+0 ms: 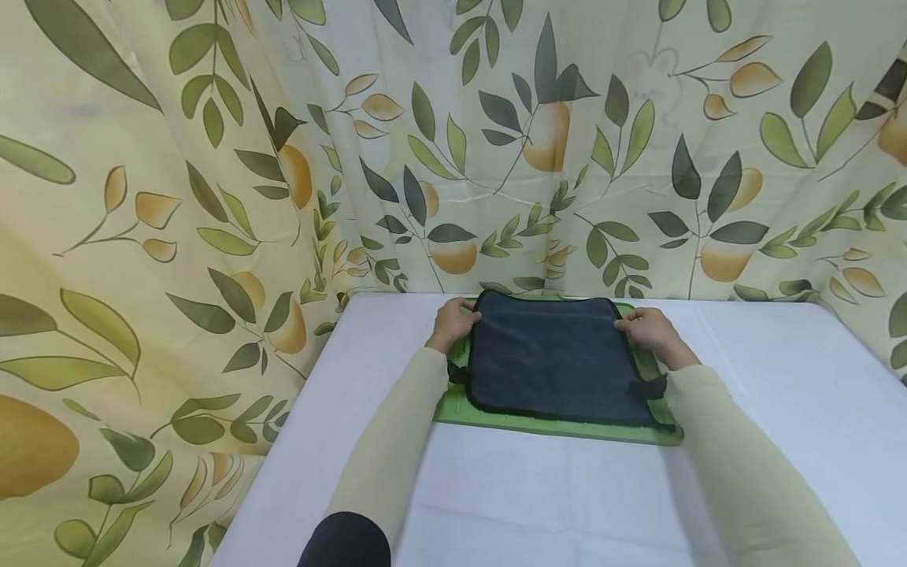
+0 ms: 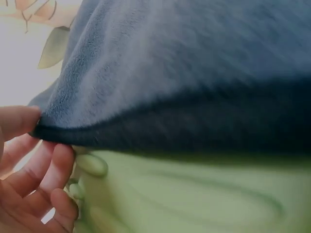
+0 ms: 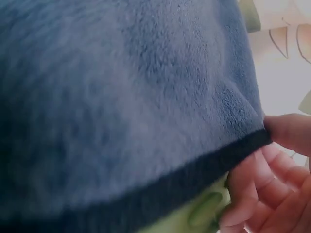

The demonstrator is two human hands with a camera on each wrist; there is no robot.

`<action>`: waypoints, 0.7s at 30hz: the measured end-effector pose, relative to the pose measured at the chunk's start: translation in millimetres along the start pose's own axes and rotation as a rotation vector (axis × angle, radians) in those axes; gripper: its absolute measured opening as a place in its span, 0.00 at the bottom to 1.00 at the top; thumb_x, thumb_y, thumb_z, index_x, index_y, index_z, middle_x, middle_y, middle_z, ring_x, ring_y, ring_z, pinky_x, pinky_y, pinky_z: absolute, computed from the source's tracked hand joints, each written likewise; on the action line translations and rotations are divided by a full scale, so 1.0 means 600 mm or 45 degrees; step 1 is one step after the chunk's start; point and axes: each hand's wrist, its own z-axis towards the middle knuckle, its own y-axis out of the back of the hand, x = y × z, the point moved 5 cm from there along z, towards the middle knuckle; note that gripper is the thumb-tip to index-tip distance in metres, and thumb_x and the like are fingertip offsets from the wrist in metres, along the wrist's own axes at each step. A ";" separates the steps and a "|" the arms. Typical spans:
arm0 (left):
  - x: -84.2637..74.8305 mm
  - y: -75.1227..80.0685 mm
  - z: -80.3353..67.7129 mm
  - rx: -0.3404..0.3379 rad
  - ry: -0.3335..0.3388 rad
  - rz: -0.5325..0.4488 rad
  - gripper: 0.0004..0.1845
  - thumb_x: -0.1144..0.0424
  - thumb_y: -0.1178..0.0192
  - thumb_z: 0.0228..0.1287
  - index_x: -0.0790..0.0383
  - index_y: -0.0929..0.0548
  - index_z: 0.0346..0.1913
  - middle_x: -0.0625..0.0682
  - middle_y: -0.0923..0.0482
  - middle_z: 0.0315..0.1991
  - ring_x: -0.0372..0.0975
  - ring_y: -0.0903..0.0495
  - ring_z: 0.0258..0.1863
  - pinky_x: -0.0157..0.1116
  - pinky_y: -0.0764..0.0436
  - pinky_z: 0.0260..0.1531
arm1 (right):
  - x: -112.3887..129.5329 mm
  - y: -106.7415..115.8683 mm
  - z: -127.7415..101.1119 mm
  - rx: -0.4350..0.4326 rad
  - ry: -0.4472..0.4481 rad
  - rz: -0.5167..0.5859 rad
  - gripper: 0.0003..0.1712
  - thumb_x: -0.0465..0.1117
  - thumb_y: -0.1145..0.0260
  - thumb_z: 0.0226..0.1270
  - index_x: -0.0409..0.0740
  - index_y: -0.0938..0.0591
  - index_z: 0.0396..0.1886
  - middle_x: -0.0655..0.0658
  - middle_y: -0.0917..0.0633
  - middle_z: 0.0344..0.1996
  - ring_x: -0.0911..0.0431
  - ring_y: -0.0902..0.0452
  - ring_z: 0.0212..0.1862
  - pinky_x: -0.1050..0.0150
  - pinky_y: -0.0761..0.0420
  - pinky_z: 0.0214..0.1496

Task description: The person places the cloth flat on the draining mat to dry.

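A dark blue-grey plush cloth (image 1: 553, 358) with black edging lies over a green mat (image 1: 560, 428), or is held just above it; the head view does not settle which. My left hand (image 1: 452, 323) pinches the cloth's left edge near the far corner. On the opposite edge, my right hand (image 1: 650, 331) pinches it in the same way. In the left wrist view the thumb of the left hand (image 2: 36, 179) is on top of the edging, with the other fingers below. Raised oval shapes show on the green mat (image 2: 194, 191) there. The right hand (image 3: 272, 184) grips the black-edged cloth (image 3: 146, 97) likewise.
A white-covered table (image 1: 524, 496) extends on both sides of the mat and toward me. Behind it and at the left hangs a leaf-patterned curtain (image 1: 453, 181). Black bands show at my left cuff (image 1: 457, 372) and right cuff (image 1: 649, 387).
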 end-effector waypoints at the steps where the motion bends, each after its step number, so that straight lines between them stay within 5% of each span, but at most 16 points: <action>1: 0.002 0.000 -0.002 0.022 -0.004 0.008 0.14 0.56 0.38 0.73 0.58 0.15 0.55 0.59 0.15 0.54 0.52 0.17 0.49 0.46 0.19 0.50 | 0.001 0.000 -0.003 0.029 0.000 -0.005 0.19 0.44 0.44 0.78 0.29 0.24 0.51 0.53 0.22 0.23 0.58 0.26 0.30 0.62 0.26 0.34; 9: 0.005 0.000 -0.033 0.231 -0.114 0.099 0.23 0.53 0.38 0.72 0.58 0.24 0.65 0.58 0.15 0.43 0.44 0.20 0.32 0.39 0.24 0.38 | 0.005 0.003 -0.058 0.232 -0.020 -0.003 0.22 0.45 0.43 0.79 0.29 0.33 0.56 0.51 0.23 0.27 0.59 0.25 0.28 0.65 0.27 0.30; 15: 0.014 0.008 -0.070 0.353 -0.166 -0.026 0.31 0.56 0.36 0.71 0.61 0.32 0.72 0.54 0.16 0.28 0.41 0.19 0.23 0.36 0.24 0.30 | -0.004 0.001 -0.108 0.345 0.015 -0.033 0.24 0.45 0.43 0.80 0.31 0.38 0.57 0.50 0.22 0.28 0.58 0.24 0.28 0.64 0.24 0.32; 21: 0.029 0.017 -0.110 0.527 -0.219 -0.070 0.22 0.59 0.38 0.73 0.56 0.24 0.66 0.49 0.21 0.18 0.39 0.21 0.20 0.35 0.26 0.29 | 0.000 -0.008 -0.152 0.496 0.142 0.073 0.25 0.45 0.41 0.78 0.35 0.36 0.63 0.49 0.22 0.24 0.55 0.22 0.28 0.61 0.21 0.34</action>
